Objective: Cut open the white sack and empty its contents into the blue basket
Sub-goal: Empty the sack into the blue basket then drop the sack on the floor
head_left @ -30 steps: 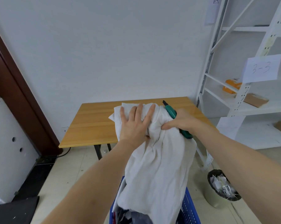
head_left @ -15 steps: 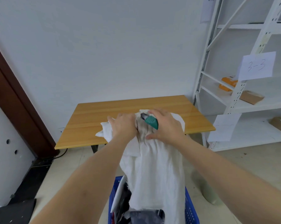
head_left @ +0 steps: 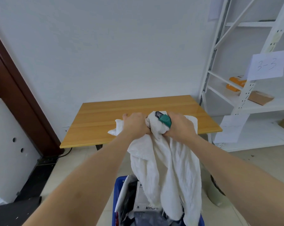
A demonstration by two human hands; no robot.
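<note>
The white sack (head_left: pixel 166 168) hangs limp from both of my hands over the blue basket (head_left: pixel 118 191) at the bottom of the view. My left hand (head_left: pixel 135 124) is clenched on the sack's bunched upper end. My right hand (head_left: pixel 180 126) grips the sack beside it and also holds a green utility knife (head_left: pixel 164 119), whose dark tip points up and to the left. White and dark plastic parcels (head_left: pixel 141 203) lie in the basket under the sack's open lower end. A loose white corner of the sack (head_left: pixel 116 128) rests toward the table.
A wooden table (head_left: pixel 97 121) stands just beyond my hands against the white wall. A white metal shelf rack (head_left: pixel 245 95) with boxes and a paper label fills the right. A waste bin (head_left: pixel 215 193) sits by my right forearm. A brown door frame (head_left: pixel 15 88) runs along the left.
My left hand went from lying flat on the sack to a closed fist. Both hands bunched the sack's top together, and the knife swung round to point toward me and up.
</note>
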